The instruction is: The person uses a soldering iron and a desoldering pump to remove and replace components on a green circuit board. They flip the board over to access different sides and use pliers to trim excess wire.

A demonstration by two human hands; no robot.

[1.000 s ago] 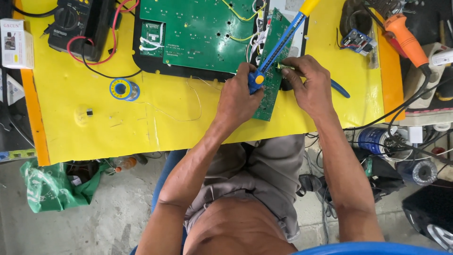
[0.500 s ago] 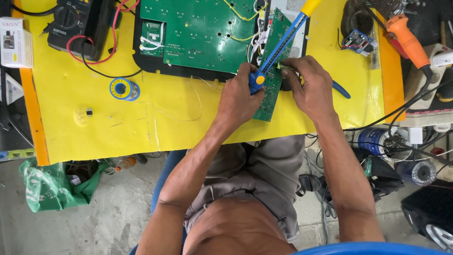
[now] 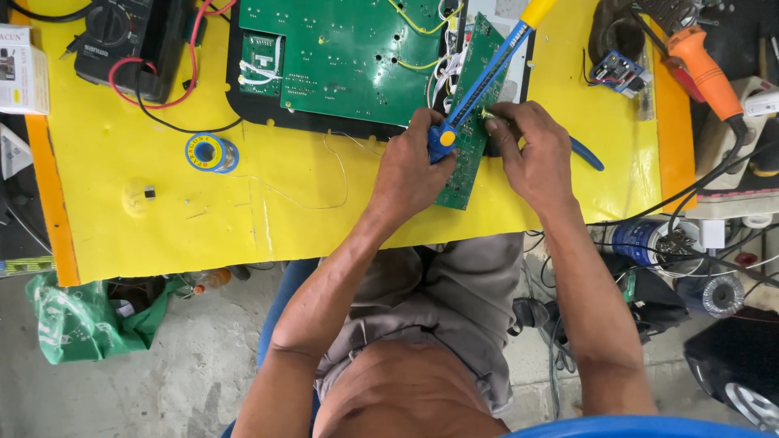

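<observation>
Fingers of the left hand (image 3: 410, 166) are curled shut round the blue handle of a desoldering pump (image 3: 480, 78), which slants up to its yellow cap at the top of the frame; fingers of the right hand (image 3: 531, 154) pinch the edge of the small board (image 3: 469, 122) at centre. Since a second ago both hands have barely shifted, so the work on that board looks to be holding at the same spot. Above it lies the big board (image 3: 341, 57) in a black tray (image 3: 243, 113), filling it. Left of centre sits a solder reel (image 3: 211, 152); lower left, a green bag (image 3: 77, 320), contents unclear
</observation>
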